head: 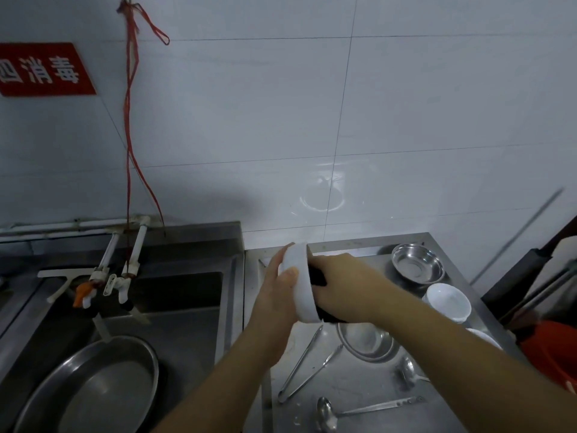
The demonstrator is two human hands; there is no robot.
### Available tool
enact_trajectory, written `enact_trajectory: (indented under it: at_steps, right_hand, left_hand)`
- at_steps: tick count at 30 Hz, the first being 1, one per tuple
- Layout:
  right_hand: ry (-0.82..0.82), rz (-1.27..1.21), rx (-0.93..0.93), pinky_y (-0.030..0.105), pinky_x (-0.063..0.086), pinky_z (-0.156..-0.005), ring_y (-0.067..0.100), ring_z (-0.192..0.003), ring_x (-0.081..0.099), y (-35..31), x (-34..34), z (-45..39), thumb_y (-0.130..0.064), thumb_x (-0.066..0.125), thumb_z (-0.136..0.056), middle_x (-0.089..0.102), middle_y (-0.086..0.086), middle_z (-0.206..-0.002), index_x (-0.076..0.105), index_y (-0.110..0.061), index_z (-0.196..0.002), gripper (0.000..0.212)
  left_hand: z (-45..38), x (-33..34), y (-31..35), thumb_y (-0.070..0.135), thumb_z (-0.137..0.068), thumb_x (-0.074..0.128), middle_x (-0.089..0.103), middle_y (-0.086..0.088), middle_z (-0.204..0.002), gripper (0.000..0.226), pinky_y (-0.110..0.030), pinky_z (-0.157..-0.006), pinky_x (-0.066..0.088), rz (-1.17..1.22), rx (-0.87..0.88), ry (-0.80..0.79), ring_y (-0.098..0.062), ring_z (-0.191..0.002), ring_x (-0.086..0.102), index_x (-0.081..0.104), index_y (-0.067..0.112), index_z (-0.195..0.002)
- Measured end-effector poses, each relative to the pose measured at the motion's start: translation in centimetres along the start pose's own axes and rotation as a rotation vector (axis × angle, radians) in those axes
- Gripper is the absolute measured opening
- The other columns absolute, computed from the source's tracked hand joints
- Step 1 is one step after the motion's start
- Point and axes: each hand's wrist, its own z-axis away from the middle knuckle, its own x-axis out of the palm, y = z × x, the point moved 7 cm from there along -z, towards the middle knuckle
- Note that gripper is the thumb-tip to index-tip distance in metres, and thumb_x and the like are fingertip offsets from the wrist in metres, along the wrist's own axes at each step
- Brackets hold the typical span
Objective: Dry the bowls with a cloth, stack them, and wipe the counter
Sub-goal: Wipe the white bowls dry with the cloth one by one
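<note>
My left hand (274,295) grips a white bowl (301,284) turned on its side above the steel counter (352,385). Pressed into the bowl's open side is a dark cloth (317,276), held by my right hand (343,285); most of the cloth is hidden by the hand and the bowl. On the counter to the right stand two stacked white bowls (448,303), with a steel bowl (416,267) behind them. Another steel bowl (367,342) lies below my right wrist, and the rim of one more white bowl (484,337) shows past my right forearm.
Steel tongs (304,368), a slotted spoon (407,371) and a ladle (352,412) lie on the counter's near part. A sink (175,295) with taps (125,276) and a large steel basin (93,385) is on the left. A red container (549,351) stands at the right edge.
</note>
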Motion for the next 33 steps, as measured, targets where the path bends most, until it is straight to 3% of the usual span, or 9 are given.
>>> enact_trajectory:
  at_steps: [5, 9, 11, 14, 17, 22, 25, 29, 33]
  right_hand:
    - [-0.236, -1.079, 0.373, 0.040, 0.058, -0.081, 0.026, -0.083, 0.072, 1.9, 1.5, 2.1, -0.032, 0.070, -0.075, 0.075, 0.012, -0.095, 0.075, 0.000, -0.107, 0.046]
    - [-0.178, -1.538, 0.481, 0.035, 0.062, -0.066, 0.030, -0.075, 0.073, 1.7, 3.0, 3.5, -0.025, 0.068, -0.082, 0.073, 0.019, -0.092, 0.078, -0.004, -0.092, 0.025]
    - [-0.001, -1.525, 0.468, 0.042, 0.064, -0.069, 0.032, -0.079, 0.075, 2.1, 3.3, 3.2, -0.021, 0.063, -0.090, 0.075, 0.019, -0.093, 0.079, -0.005, -0.095, 0.023]
    - [0.244, -1.079, 0.363, 0.050, 0.064, -0.083, 0.028, -0.094, 0.076, 2.2, 2.0, 3.2, -0.023, 0.059, -0.097, 0.079, 0.005, -0.101, 0.077, -0.023, -0.112, 0.023]
    - [0.089, -1.369, 0.312, 0.040, 0.059, -0.071, 0.029, -0.090, 0.075, 2.1, 2.2, 3.4, -0.042, 0.062, -0.090, 0.077, 0.012, -0.103, 0.077, -0.017, -0.115, 0.039]
    - [-0.063, -1.514, 0.296, 0.042, 0.062, -0.082, 0.040, -0.109, 0.074, 1.6, 2.9, 3.9, -0.055, 0.085, -0.081, 0.074, 0.023, -0.124, 0.074, -0.012, -0.128, 0.065]
    - [-0.017, -1.636, 0.322, 0.037, 0.062, -0.074, 0.029, -0.092, 0.077, 1.6, 3.6, 4.0, -0.058, 0.086, -0.078, 0.077, 0.015, -0.118, 0.076, -0.015, -0.127, 0.066]
    - [0.069, -1.745, 0.368, 0.031, 0.054, -0.056, 0.019, -0.058, 0.058, 3.1, 4.5, 3.7, -0.070, 0.093, -0.058, 0.067, 0.006, -0.080, 0.082, -0.019, -0.111, 0.075]
    - [0.071, -1.713, 0.337, 0.032, 0.056, -0.061, 0.021, -0.064, 0.063, 3.8, 4.7, 3.5, -0.076, 0.089, -0.061, 0.070, 0.008, -0.085, 0.081, -0.021, -0.115, 0.078]
  left_hand:
    - [0.5, 0.5, 0.2, 0.063, -0.079, 0.066, 0.062, -0.015, -0.140, 0.076, -0.063, -0.096, 0.058, -0.037, 0.057, -0.111, -0.043, -0.125, 0.064, 0.050, 0.039, -0.149]
    - [1.6, 1.5, 0.3, 0.071, -0.081, 0.070, 0.064, -0.012, -0.138, 0.079, -0.062, -0.094, 0.059, -0.030, 0.129, -0.194, -0.040, -0.125, 0.065, 0.051, 0.035, -0.148]
    - [1.9, 1.5, 0.3, 0.064, -0.080, 0.069, 0.066, -0.002, -0.136, 0.070, -0.052, -0.088, 0.064, -0.073, 0.138, -0.170, -0.031, -0.121, 0.068, 0.051, 0.046, -0.146]
    - [2.7, 1.6, 1.1, 0.057, -0.083, 0.065, 0.060, 0.028, -0.128, 0.063, -0.025, -0.082, 0.062, -0.221, 0.245, -0.199, -0.007, -0.120, 0.064, 0.044, 0.060, -0.142]
    - [2.7, 1.4, 2.3, 0.061, -0.081, 0.063, 0.044, 0.043, -0.128, 0.073, -0.026, -0.082, 0.064, -0.534, 0.314, -0.191, -0.002, -0.118, 0.058, 0.029, 0.070, -0.145]
    - [1.9, 1.1, 2.8, 0.065, -0.082, 0.072, 0.036, 0.029, -0.149, 0.093, -0.031, -0.094, 0.063, -0.797, 0.360, -0.279, -0.009, -0.128, 0.054, 0.015, 0.065, -0.155]
    - [1.5, 0.3, 2.5, 0.080, -0.079, 0.066, 0.047, 0.022, -0.148, 0.087, -0.030, -0.092, 0.062, -0.601, 0.226, -0.175, -0.010, -0.124, 0.060, 0.020, 0.067, -0.153]
    - [2.0, -1.7, -1.9, 0.065, -0.099, 0.048, 0.074, -0.011, -0.121, 0.055, -0.035, -0.082, 0.062, 0.026, -0.309, 0.005, -0.027, -0.108, 0.071, 0.078, 0.025, -0.122]
    - [2.9, -0.9, -2.6, 0.038, -0.094, 0.066, 0.072, -0.020, -0.118, 0.049, -0.034, -0.084, 0.061, 0.343, -0.372, -0.039, -0.027, -0.095, 0.071, 0.073, 0.003, -0.129]
